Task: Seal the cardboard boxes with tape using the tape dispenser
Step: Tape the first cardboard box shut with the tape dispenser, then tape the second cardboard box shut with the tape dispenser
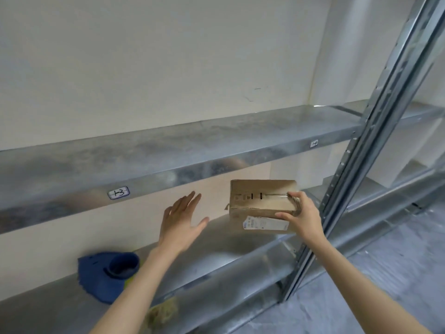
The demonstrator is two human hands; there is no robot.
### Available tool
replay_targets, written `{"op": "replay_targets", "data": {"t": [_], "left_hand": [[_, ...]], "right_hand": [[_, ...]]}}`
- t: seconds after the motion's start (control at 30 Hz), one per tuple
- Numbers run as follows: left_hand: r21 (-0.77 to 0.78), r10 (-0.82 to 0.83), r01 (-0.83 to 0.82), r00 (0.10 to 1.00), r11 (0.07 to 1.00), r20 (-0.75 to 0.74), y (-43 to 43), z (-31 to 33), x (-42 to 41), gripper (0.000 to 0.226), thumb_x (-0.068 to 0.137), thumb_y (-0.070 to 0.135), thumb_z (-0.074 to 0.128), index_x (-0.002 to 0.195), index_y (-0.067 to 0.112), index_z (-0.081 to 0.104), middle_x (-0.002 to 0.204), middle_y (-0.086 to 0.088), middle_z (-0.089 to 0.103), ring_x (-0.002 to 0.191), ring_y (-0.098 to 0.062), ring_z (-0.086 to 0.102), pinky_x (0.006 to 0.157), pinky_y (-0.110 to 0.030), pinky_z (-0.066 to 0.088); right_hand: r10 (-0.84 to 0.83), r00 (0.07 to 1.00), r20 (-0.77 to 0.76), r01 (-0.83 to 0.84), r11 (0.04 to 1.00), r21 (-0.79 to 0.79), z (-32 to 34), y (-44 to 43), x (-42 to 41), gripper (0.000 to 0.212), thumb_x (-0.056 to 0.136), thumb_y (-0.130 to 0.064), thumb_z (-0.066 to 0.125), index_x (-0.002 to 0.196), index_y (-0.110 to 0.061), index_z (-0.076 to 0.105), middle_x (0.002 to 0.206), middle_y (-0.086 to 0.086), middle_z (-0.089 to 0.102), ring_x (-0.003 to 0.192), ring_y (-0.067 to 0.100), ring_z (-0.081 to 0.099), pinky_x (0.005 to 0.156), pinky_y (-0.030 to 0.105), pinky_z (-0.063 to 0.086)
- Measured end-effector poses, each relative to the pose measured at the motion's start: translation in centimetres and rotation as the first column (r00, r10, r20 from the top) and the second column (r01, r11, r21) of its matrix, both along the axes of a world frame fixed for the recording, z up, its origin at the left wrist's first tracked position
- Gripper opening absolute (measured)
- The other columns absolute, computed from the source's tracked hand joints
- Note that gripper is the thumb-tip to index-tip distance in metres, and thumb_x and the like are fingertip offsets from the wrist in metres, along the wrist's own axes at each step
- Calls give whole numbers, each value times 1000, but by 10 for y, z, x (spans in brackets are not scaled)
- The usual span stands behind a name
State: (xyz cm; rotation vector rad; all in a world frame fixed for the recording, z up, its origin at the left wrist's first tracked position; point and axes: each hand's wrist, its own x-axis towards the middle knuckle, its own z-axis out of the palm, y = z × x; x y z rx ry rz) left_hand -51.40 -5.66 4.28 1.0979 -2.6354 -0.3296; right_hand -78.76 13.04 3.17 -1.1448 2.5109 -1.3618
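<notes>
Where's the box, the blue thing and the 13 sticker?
box [255,201], head view, brown side.
blue thing [94,280], head view, flat body.
13 sticker [118,192], head view, middle.

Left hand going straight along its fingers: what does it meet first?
Probably the beige back wall below the upper shelf; the left hand aims left of the cardboard box. Depth unclear.

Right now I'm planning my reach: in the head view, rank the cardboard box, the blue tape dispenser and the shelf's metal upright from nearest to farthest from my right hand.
1. Cardboard box: gripped by the right hand, at its right end.
2. Metal upright: just right of the hand.
3. Blue tape dispenser: far left, on the lower shelf.
</notes>
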Motion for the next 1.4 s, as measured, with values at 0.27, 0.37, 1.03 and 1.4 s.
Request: {"op": "replay_targets", "data": {"t": [0.27,0.37,1.03,1.4], "left_hand": [[76,110,-110,994,991,10,3,-17,-68,74,92,68,37,157,39,15,165,18,8,152,-10,11,119,-32,11],[92,161,-162,987,983,13,10,-21,-96,88,76,76,20,156,39,17,164,18,9,152,-10,12,119,-32,12],[86,187,-191,981,978,59,43,-48,-197,85,79,69,30,156,35,21,164,13,15,152,-14,13,119,-36,16],[79,192,-196,980,977,58,44,-50,-206,75,90,63,40,156,36,18,165,15,12,152,-11,9,120,-34,13]], "right_hand": [[87,996,23,-89,989,121,-27,-1,-122,71,65,-32,90,123,-16,53,126,6,59,118,23,55,98,40,48],[115,993,20,-117,982,149,-35,-3,-163,74,65,-33,89,126,-14,53,127,8,60,120,26,55,100,42,47],[295,950,105,-312,914,259,-64,-27,-262,70,81,-24,80,140,-18,43,157,12,27,139,30,38,111,39,34],[497,827,-262,-383,840,385,-59,-28,-265,50,88,-14,72,134,-24,56,144,2,47,124,30,51,95,43,49]]}}
